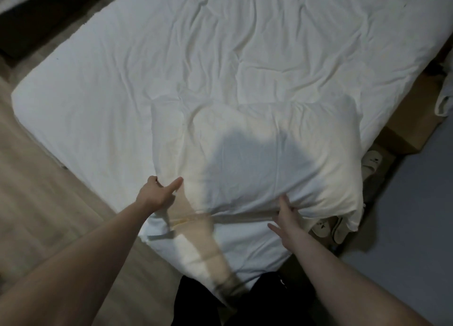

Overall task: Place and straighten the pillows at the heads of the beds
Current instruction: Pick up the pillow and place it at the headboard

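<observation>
Head view: pillow lies on bed at 5 o'clock, seemingly skewed; left hand and right hand, fingers straight, touch its near edge; straightening remains.

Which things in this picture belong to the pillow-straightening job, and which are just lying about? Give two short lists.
Part of the job:
- white pillow, lying at the near end of the bed
- bed with its creased white sheet
- left hand at the pillow's left corner
- right hand at the pillow's near edge

Just lying about:
- pale slippers on the floor beside the bed
- cardboard box beside the bed
</observation>
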